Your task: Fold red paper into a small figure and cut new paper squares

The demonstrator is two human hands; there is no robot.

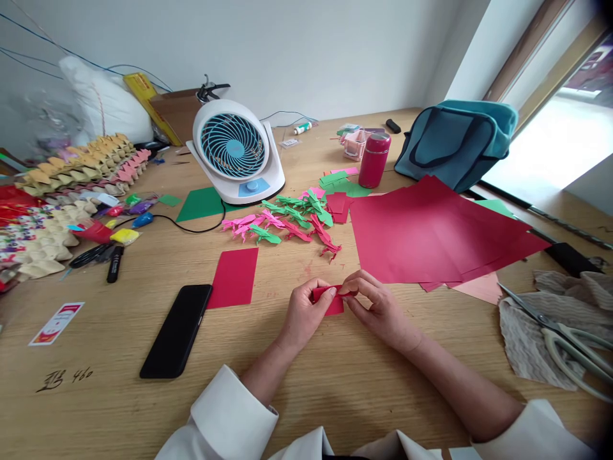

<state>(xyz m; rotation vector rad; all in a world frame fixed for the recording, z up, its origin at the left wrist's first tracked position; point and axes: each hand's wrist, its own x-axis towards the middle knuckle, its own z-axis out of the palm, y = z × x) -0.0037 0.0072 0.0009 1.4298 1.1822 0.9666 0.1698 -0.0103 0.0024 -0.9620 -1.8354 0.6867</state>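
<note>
A small piece of red paper [334,306], partly folded, is held low over the table between both hands. My left hand [305,311] pinches its left side, thumb on top. The fingers of my right hand [371,299] close on its upper right edge. Beyond the hands lies a pile of folded paper figures [297,214] in green, pink and red. A red paper rectangle [234,276] lies flat to the left, its lower corner beside a black phone [177,331]. Large red sheets [431,233] spread out on the right.
Behind the pile stand a white fan [234,150], a red flask [374,160] and a blue bag [450,144]. Scissors [560,329] rest on a crumpled cloth [522,345] at right. Egg-carton trays [43,239] and a marker [115,264] are at left.
</note>
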